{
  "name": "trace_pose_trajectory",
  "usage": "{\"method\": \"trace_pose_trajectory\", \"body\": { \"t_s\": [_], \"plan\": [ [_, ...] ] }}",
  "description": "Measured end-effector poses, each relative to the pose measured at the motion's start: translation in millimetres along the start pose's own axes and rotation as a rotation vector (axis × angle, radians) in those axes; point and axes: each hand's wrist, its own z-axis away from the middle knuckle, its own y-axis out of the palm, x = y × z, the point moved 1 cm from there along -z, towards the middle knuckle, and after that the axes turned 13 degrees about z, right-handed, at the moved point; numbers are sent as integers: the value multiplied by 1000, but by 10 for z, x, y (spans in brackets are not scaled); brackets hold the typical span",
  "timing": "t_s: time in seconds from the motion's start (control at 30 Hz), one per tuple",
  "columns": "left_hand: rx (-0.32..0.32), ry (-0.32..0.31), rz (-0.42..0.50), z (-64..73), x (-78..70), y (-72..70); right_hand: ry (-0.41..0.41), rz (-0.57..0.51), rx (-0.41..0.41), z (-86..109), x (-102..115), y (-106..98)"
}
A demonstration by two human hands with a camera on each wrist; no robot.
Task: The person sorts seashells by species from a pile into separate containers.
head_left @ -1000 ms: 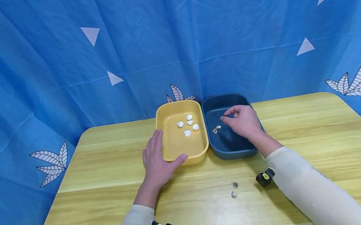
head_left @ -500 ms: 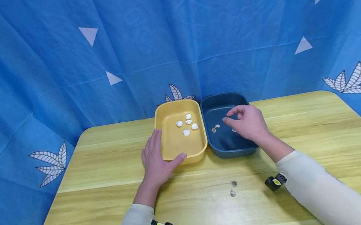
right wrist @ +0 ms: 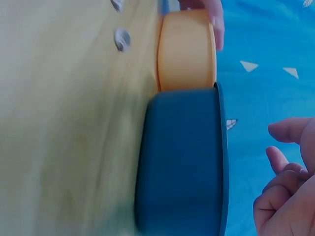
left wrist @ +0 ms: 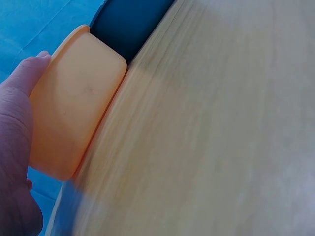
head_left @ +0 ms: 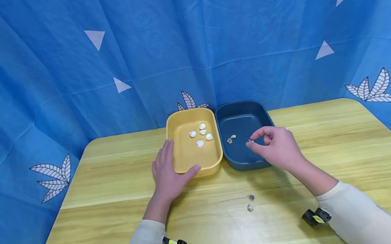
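Note:
My left hand point(head_left: 168, 172) rests at the near left corner of the yellow box point(head_left: 175, 150), straight fingers along its left side, thumb on the front rim point(left wrist: 38, 61). Several white seashells point(head_left: 200, 143) lie inside that box. Over the dark blue box point(head_left: 241, 161), my right hand point(head_left: 278, 145) has its thumb and index finger apart, nothing between them in the right wrist view. A small pale seashell point(head_left: 251, 141) shows through that gap, on the box floor. Two brownish seashells point(head_left: 231, 139) lie left of it.
On the wooden table point(head_left: 210, 221), two grey seashells point(head_left: 250, 203) lie in front of the blue box. The boxes stand side by side near the back edge. A blue patterned curtain point(head_left: 154, 52) hangs behind the table.
My right hand has drawn back toward the near right, its thumb and index finger parting. A seashell has come into view on the blue box's floor. The left hand stays put.

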Motion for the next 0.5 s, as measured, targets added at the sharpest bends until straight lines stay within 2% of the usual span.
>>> {"method": "trace_pose_trajectory", "body": {
  "t_s": [0.23, 0.5],
  "plan": [
    [2, -11, -6, -5, 6, -1, -31, -16, 40, 215, -9, 13],
    [-1, -4, -2, -10, -3, -3, -120, -118, 88, 431, -63, 90]
  ]
}}
